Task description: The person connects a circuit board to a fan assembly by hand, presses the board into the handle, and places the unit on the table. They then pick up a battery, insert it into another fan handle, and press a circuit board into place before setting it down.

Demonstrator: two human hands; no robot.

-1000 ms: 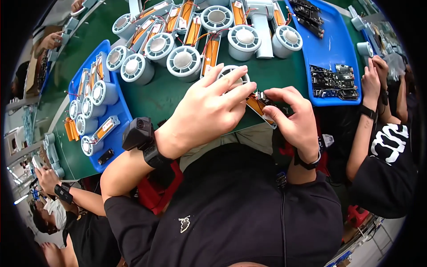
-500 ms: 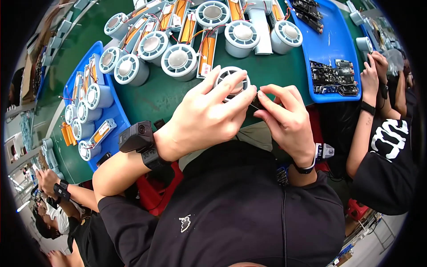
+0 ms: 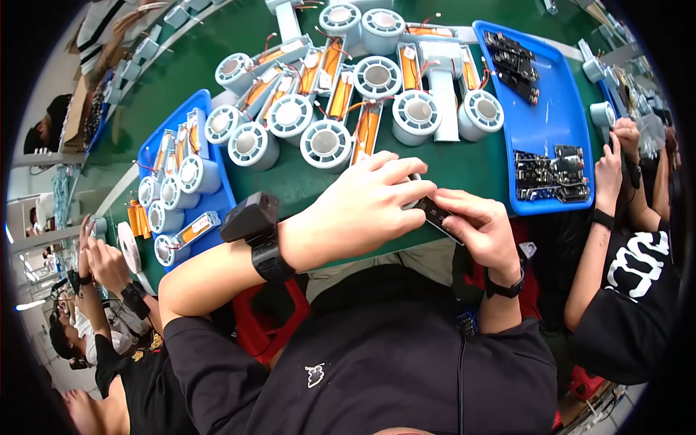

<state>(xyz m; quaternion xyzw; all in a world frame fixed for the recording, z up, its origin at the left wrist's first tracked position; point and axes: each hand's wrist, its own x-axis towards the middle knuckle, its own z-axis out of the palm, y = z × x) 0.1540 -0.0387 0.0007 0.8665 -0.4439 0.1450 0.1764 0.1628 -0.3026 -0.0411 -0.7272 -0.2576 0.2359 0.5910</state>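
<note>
My left hand [image 3: 370, 206] is closed over a light-blue fan housing, mostly hidden under its fingers; a pale edge [image 3: 415, 178] of it shows. Between my hands a slim black circuit board [image 3: 437, 214] lies at a slant, its upper end against the housing. The thumb and fingers of my right hand [image 3: 480, 226] pinch that board at its lower right. How far the board sits in the housing I cannot tell. Just beyond my left hand, light-blue fan housings [image 3: 326, 145] with round grilles stand on the green table [image 3: 290, 192], with orange battery packs [image 3: 366, 130] in their handles.
On the right, a blue tray [image 3: 544, 119] holds black circuit boards [image 3: 551, 174] in two groups. A second blue tray [image 3: 223, 181] at the left carries several fan housings [image 3: 199, 174]. Co-workers' hands [image 3: 105, 264] are at the left, and others [image 3: 616, 156] at the right.
The view has shifted, so the table sits lower in the picture. The round grille under my left hand is now hidden, and more of the black board shows between my hands.
</note>
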